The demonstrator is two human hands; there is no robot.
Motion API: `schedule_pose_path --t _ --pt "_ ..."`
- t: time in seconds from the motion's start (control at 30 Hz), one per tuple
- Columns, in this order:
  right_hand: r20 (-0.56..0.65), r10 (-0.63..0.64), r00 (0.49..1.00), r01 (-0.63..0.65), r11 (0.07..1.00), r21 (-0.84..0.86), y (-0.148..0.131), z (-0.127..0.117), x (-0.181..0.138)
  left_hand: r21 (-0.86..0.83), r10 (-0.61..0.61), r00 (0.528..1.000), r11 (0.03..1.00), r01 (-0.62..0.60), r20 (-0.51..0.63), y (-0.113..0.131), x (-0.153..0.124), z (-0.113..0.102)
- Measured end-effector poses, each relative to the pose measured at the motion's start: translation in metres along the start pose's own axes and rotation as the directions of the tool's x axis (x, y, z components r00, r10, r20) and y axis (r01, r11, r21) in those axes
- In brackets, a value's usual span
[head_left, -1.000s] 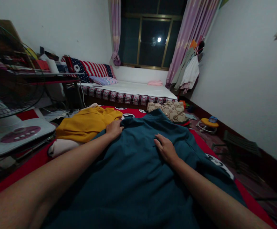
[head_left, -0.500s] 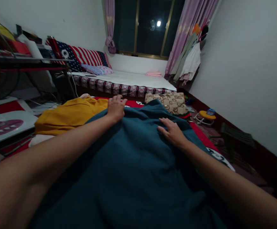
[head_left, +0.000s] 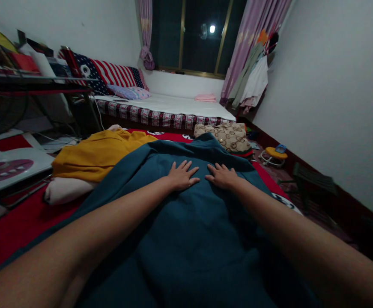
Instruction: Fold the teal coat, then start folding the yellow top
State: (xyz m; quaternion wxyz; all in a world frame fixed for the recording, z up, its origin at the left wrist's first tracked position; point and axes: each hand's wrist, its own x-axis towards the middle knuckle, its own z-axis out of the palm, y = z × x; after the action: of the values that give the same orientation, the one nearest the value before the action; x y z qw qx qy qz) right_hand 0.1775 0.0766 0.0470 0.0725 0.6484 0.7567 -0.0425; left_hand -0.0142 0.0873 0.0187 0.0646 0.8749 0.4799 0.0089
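A: Hands, please: pose and contents
B: Left hand (head_left: pixel 183 176) palm down, fingers spread wide, nothing gripped. Right hand (head_left: pixel 221 176) likewise flat, fingers fanned a little less, nothing gripped. Thumbs turned toward each other, narrow gap between

A: What lies under them?
B: Teal cloth (head_left: pixel 199 233), in contact with both palms. It reaches from just beyond the fingertips to well behind both hands, and spreads out to either side of them. Beneath it is the red sheet (head_left: pixel 16 226), showing behind and left of the left hand, also in a strip to the right of the right hand

A: What counts as done?
B: Broadly laid out; the patch around the fingers looks fairly flat. My reading: spread for the most part, smooth only in part

A: What remains uneven?
B: Soft creases behind both hands, a raised ridge just ahead of the fingertips. I see no clear sign of it being folded over. Area nearest the camera is dark, so the near edge cannot be told

A: Neighbours?
B: Yellow cloth (head_left: pixel 99 156) left of the left hand, gathered into a compact heap, pale cloth (head_left: pixel 69 190) showing under its near side. Cannot tell whether yellow touches teal. Tan bundle (head_left: pixel 229 137) ahead of the right hand. Neither hand is on any of these
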Motion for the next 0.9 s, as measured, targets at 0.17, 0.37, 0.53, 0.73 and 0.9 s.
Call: schedule_pose_path --t 0.17,0.37,0.53,0.73,0.9 --pt "-0.246 -0.220 0.944 0.222 0.975 -0.022 -0.004 0.028 -0.080 -0.031 0.153 0.986 0.988 -0.152 0.061 0.015 -0.089 0.004" --pt "-0.070 -0.224 0.972 0.224 0.975 -0.019 0.009 0.036 -0.110 -0.184 0.294 0.943 0.946 -0.265 0.154 0.015 -0.197 -0.010" --pt "-0.103 -0.202 0.974 0.208 0.977 0.045 -0.047 0.005 -0.114 -0.468 0.314 0.939 0.857 -0.218 0.138 0.001 -0.239 -0.040" --pt "-0.491 -0.263 0.830 0.386 0.908 0.165 -0.074 0.063 -0.123 -0.270 -0.428 0.865 0.893 0.361 -0.260 -0.060 -0.287 -0.051" --pt "-0.540 -0.251 0.803 0.422 0.880 0.218 -0.068 0.072 -0.118 -0.256 -0.590 0.807 0.785 0.564 -0.033 -0.085 -0.326 -0.038"
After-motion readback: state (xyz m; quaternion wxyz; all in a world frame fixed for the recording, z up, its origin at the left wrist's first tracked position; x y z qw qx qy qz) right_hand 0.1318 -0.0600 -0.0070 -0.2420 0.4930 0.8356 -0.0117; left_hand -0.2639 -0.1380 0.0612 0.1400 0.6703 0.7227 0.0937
